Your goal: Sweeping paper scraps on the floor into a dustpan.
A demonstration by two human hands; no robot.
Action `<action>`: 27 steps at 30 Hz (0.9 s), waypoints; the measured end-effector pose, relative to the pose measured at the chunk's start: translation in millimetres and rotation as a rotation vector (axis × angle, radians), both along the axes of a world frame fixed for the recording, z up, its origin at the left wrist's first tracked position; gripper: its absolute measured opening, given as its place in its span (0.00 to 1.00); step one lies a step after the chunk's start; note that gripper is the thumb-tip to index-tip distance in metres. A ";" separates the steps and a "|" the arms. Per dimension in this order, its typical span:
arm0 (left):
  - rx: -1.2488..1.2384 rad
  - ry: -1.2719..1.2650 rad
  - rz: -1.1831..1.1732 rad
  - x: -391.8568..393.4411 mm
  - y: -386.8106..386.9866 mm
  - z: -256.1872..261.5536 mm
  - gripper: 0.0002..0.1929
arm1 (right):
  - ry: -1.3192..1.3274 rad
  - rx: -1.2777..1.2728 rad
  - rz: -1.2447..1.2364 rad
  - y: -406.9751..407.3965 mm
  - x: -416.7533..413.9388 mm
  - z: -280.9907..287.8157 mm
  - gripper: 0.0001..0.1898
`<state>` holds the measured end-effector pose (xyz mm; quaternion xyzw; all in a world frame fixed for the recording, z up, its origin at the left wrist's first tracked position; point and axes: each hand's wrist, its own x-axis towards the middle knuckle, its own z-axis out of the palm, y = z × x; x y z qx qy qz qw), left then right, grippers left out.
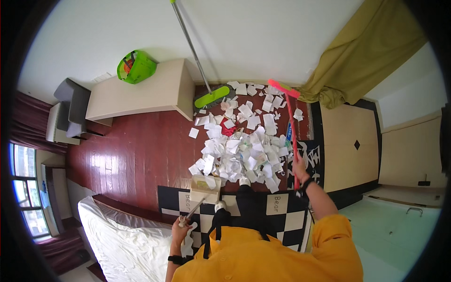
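Observation:
My left hand [180,230] grips the handle of a long-handled dustpan [205,195], whose pale pan sits at the edge of a checkered mat. A sheet of white paper lies partly in the pan. In my right hand [299,170] is the red stick of a broom [291,116]. Its pink head [282,87] is at the far side, near the wall and the curtain's hem. Between the two tools spreads a large heap of white paper scraps [243,151], with a red piece [228,127] and a blue packet [289,132] among them.
A flat mop [212,97] leans on the wall beside a pale desk [141,91] with a green bag [141,67] on top. An olive curtain [356,60] hangs to the right. The bed [123,239] is at left, the checkered mat [292,222] underfoot.

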<state>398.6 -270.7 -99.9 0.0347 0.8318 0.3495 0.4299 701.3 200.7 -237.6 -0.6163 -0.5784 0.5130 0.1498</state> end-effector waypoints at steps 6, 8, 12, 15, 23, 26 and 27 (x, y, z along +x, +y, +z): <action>0.038 -0.124 0.053 -3.1 -2.7 3.0 0.16 | -0.313 0.334 0.077 76.3 -1.6 -100.3 0.23; 0.033 -0.109 0.069 -1.9 -6.2 3.3 0.16 | -0.272 0.216 0.137 38.0 15.3 -114.8 0.22; -0.024 -0.078 0.030 -4.4 -2.1 3.0 0.16 | -0.162 0.315 0.251 -109.4 57.2 -50.7 0.22; -0.048 -0.056 -0.058 -6.6 -1.8 -2.8 0.15 | -0.050 -0.033 0.137 -199.5 85.2 36.7 0.22; 0.016 0.005 -0.036 -2.2 19.1 2.8 0.13 | -0.043 0.123 0.252 -143.0 26.7 31.1 0.22; -0.008 0.037 -0.018 3.7 12.1 1.3 0.13 | -0.046 0.084 0.188 -69.8 -41.2 -29.4 0.21; -0.046 0.023 -0.035 3.7 12.4 1.3 0.14 | 0.006 0.392 0.208 -43.9 -61.0 -50.0 0.21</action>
